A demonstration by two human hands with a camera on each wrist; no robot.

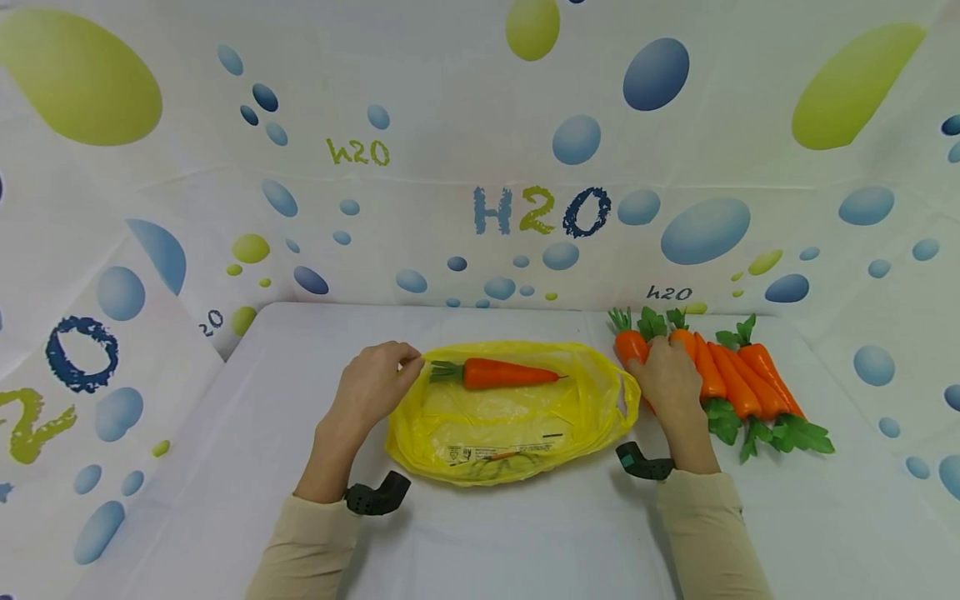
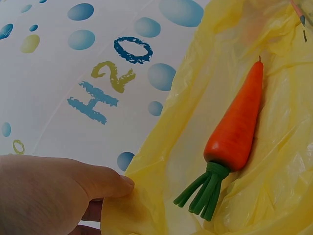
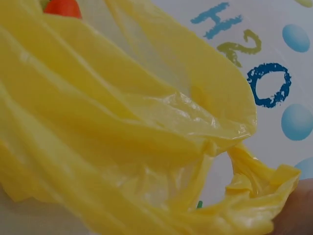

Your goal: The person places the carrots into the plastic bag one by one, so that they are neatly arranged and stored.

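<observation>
A yellow plastic bag (image 1: 480, 421) lies spread wide on the white table, its mouth gaping upward. Inside it rests one orange carrot (image 1: 510, 373) with a green stalk pointing left. My left hand (image 1: 375, 383) pinches the bag's left rim between thumb and fingers, plainest in the left wrist view. To the right of the bag, my right hand (image 1: 667, 375) is over a row of carrots (image 1: 738, 383), its fingers down among them. Whether it grips one is hidden by the hand. In the right wrist view, only a corner of that hand shows behind the bag's handle loop (image 3: 244, 181).
The carrots at the right lie side by side, some with leaves toward the back, others with leaves toward the front. A white cloth with blue and green spots (image 1: 450, 150) hangs behind the table. Black wrist cameras (image 1: 378, 493) sit on both wrists.
</observation>
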